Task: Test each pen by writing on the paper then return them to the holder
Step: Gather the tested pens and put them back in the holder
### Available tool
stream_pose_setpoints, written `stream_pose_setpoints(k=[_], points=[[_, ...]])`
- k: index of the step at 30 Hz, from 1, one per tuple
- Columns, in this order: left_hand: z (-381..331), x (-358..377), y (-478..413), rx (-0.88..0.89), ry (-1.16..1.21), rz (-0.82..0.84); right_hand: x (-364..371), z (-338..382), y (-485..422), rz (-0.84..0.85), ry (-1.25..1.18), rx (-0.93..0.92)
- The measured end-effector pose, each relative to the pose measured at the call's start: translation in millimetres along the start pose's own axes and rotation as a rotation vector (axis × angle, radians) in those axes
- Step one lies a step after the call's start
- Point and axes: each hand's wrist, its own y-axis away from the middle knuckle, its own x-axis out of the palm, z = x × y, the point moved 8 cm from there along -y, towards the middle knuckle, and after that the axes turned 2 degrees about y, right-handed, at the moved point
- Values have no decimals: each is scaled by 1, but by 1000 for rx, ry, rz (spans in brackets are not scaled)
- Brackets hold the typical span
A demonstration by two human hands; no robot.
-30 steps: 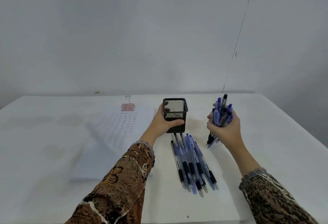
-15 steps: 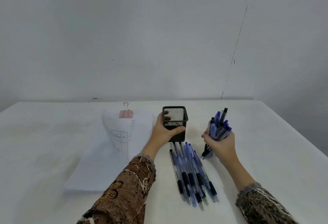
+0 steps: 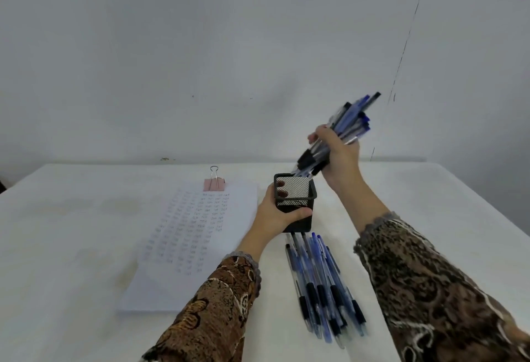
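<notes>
A black mesh pen holder [image 3: 298, 219] stands on the white table, and my left hand [image 3: 275, 212] grips it from the left side. My right hand [image 3: 339, 155] holds a bundle of pens [image 3: 347, 123] tilted above the holder, their black tips just over its rim. Several more blue and black pens [image 3: 324, 284] lie in a row on the table in front of the holder. A stack of paper [image 3: 189, 235] covered with small written marks lies to the left, held at its top by a pink binder clip [image 3: 214, 182].
The white table [image 3: 71, 232] runs back to a plain grey wall. Its right edge slopes away at the far right. My patterned sleeves cover the lower middle and lower right of the view.
My right hand has lifted the bundle of pens from beside the holder and tipped it, tips down, over the holder's opening. The left hand stays on the holder. The paper's top sheet has dropped flat.
</notes>
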Motion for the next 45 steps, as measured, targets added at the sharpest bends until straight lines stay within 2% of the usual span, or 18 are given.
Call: stream_pose_setpoints(k=[3, 7, 10, 12, 17, 20, 23, 25, 27, 32, 35, 37, 39, 41, 45], points=[[-1, 0, 1, 6, -4, 4, 3, -28, -7, 28, 153, 72], [-4, 2, 3, 16, 16, 14, -14, -51, -9, 109, 607, 74], [-5, 2, 3, 31, 1, 22, -22, -72, -1, 200, 656, 203], [-4, 2, 4, 34, -5, 23, -27, -80, 0, 198, 641, 256], [-5, 1, 4, 44, -12, 25, -30, -80, -1, 225, 642, 249], [-5, 1, 5, 44, -19, 27, -24, -71, 5, 263, 698, 159], [-8, 1, 6, 44, -11, 23, -13, -53, 6, 287, 741, -60], [-8, 2, 6, 47, -11, 20, -1, -48, 6, 347, 904, -188], [-9, 2, 6, 46, -7, 21, 6, -49, 5, 381, 1073, -222], [-6, 2, 4, 47, 3, 18, 12, -48, 0, 291, 1133, -219], [-5, 3, 4, 46, -16, 14, 12, -52, -4, 230, 1119, -117], [-5, 2, 3, 49, -26, 14, 15, -57, -2, 256, 1137, -84], [-7, 3, 3, 65, -27, 26, 19, -62, 1, 303, 1231, -126], [-7, 3, 3, 67, -17, 32, 17, -61, 1, 270, 1272, -182], [-7, 4, 4, 51, 6, 36, 8, -50, -3, 118, 1094, -103]])
